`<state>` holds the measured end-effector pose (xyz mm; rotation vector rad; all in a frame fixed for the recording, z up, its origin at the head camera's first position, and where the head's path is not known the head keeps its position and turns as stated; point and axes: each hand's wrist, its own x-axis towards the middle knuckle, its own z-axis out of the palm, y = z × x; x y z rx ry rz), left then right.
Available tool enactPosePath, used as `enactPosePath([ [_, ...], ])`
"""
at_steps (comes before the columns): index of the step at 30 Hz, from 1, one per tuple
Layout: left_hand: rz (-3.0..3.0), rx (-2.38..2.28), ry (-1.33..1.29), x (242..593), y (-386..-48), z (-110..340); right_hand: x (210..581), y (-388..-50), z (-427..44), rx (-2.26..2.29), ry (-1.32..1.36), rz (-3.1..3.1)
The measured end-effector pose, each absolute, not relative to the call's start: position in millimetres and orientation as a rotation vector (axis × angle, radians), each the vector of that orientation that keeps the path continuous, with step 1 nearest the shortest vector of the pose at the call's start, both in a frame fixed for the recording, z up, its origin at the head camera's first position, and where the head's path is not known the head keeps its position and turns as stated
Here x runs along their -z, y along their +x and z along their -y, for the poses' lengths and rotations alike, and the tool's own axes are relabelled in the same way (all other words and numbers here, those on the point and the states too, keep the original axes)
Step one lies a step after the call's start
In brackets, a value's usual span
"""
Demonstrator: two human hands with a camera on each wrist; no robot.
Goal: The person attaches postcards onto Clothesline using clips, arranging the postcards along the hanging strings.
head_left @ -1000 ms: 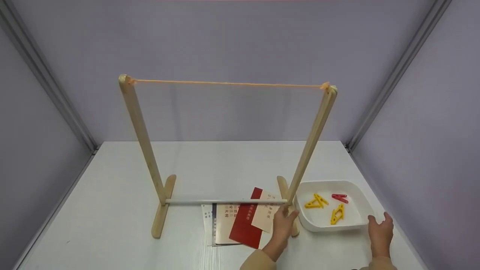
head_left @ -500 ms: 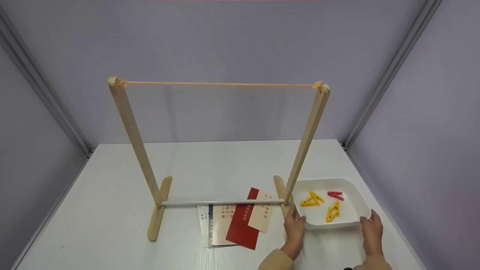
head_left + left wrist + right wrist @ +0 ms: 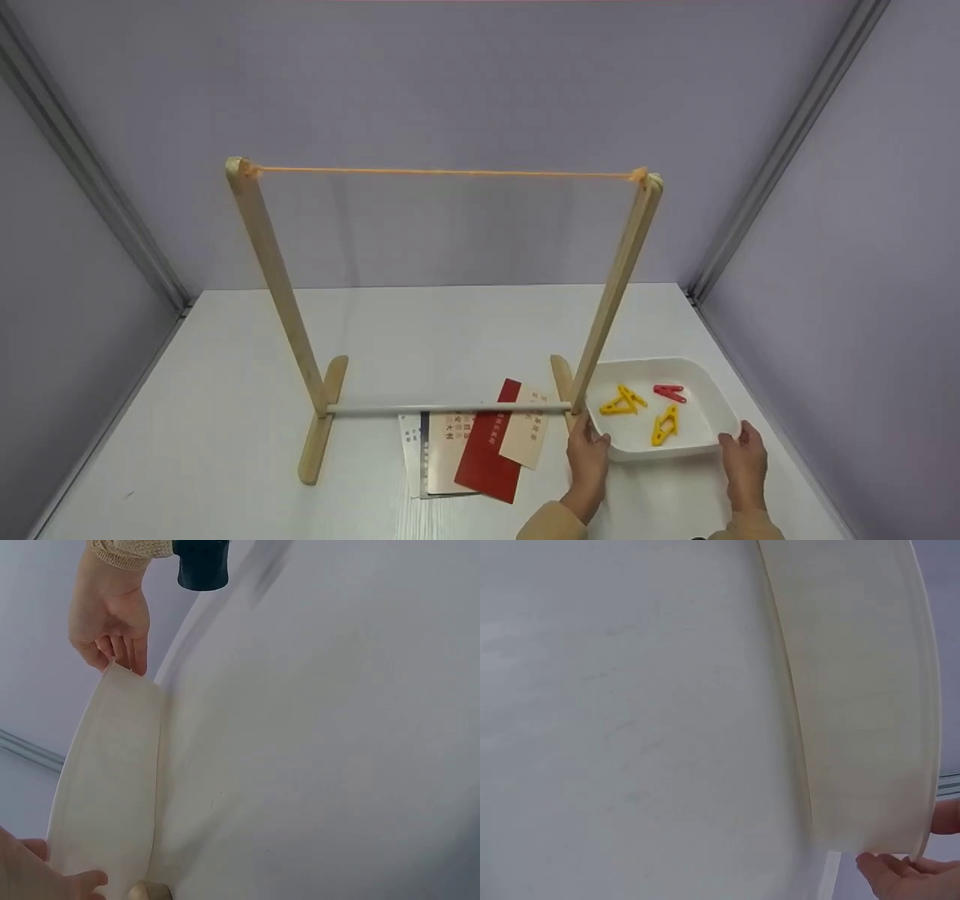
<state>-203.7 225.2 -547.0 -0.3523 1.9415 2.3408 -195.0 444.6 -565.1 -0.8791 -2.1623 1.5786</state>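
Both hands hold a white plastic basin [image 3: 660, 453] at the right of the table. At its front left corner is my left hand [image 3: 587, 466], beside the rack's right foot. The right hand [image 3: 745, 469] grips the front right corner, thumb at the rim. Inside the basin lie yellow clothespins [image 3: 664, 426] and a red clothespin [image 3: 670, 391]. In the left wrist view the basin's outer wall [image 3: 112, 772] stretches between both hands. Fingers of the right hand [image 3: 900, 881] curl at the wall's end in the right wrist view.
A wooden rack with an orange string [image 3: 442, 172] and a pale lower bar [image 3: 375, 409] stands left of the basin. Under and in front of the bar lie a red card [image 3: 487, 469], a cream card [image 3: 525, 435] and other printed papers [image 3: 446, 465]. Grey walls enclose the table.
The left hand has moved right from the rack's right foot to the basin's corner. My right hand has closed on the other corner. In the last half second little has moved.
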Motion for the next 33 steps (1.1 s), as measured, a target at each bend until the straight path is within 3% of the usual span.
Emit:
enactPosePath([
  [5,-1.967,-2.312,-0.343,549,-203,-224,529,-203,-410,-1.165,-0.536,2.219],
  [11,-1.993,-2.308,-0.297,552,-204,-225,501,-250,-382,-0.854,0.18,2.684],
  [16,-2.003,-2.311,-0.294,554,-205,-226,487,-285,-368,-0.558,0.547,3.129],
  [28,-1.971,-2.342,-0.248,553,-203,-224,512,-305,-354,0.137,0.787,3.249],
  [33,-1.977,-2.332,-0.272,553,-204,-223,520,-306,-354,0.24,0.74,3.256],
])
